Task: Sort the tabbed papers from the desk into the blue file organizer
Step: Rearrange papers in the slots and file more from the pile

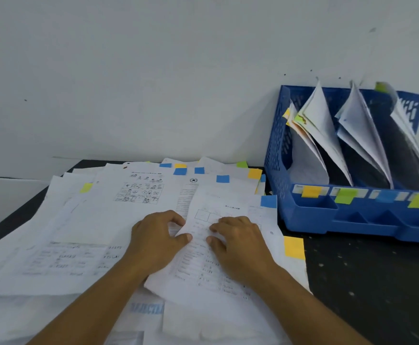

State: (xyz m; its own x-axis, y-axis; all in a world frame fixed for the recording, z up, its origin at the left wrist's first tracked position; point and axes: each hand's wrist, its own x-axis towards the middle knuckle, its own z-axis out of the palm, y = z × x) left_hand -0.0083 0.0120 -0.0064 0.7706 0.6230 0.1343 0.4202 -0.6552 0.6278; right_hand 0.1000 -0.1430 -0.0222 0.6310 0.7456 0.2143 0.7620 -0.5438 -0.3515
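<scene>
Nearest the cam, lower centre of frame: both hands are on the same sheet, the top paper with a blue tab point(268, 201) at its upper right corner. Left hand point(157, 239) is pinching the sheet's left edge, thumb on top and fingers curled at the edge, so it's grasping the paper. Right hand point(238, 242) lies on the sheet w/ fingers bent, tips pressing down; can't tell if it's pinching anything or just holding it flat.

Progress, imo maybe partway at best. The pile of tabbed papers point(99, 220) is spread over the dark desk point(377, 282) from lower left to centre, loads of sheets left w/ blue, yellow and green tabs poking out along the far edge, plus a yellow tab point(294, 247) at the right side.

Farther back, right of frame: the blue file organizer point(310, 220) against the wall, its slots already holding a few leaning sheets each, colour labels along the front lip. So some filed, most not.
</scene>
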